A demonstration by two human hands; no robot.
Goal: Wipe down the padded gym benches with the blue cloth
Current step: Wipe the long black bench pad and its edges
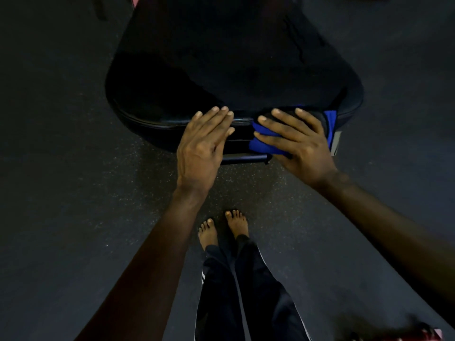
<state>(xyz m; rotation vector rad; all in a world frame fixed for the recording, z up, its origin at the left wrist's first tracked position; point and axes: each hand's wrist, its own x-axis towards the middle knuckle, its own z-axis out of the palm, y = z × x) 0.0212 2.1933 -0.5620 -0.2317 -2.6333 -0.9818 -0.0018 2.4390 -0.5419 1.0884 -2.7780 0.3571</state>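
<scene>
Bench: black padded bench [221, 70] ran away from the camera; its rounded near end faced the person, w/ a dark metal frame bar just below the pad.
Cloth: blue cloth [261, 143] lay draped over the near edge of the pad, rt of centre, hanging down the front face; a strip of blue also showed past the far side of the rt hand.
L hand: left hand [204, 146] was flat, fingers straight and close together, tips resting on the pad's near edge just beside the cloth; it held nothing.
R hand: right hand [298, 141] was spread wide, palm down, fingers fairly straight, pressing the cloth onto the pad edge.
Gap: the hands were near each other but apart.
Person: bare feet [208, 232] stood on the floor by the bench end; dark pants [246, 291] had white side stripes.
Floor: dark speckled floor [61, 168] lay all round.
Corner: red object [428, 334] sat bottom rt, too blurred to ID.
</scene>
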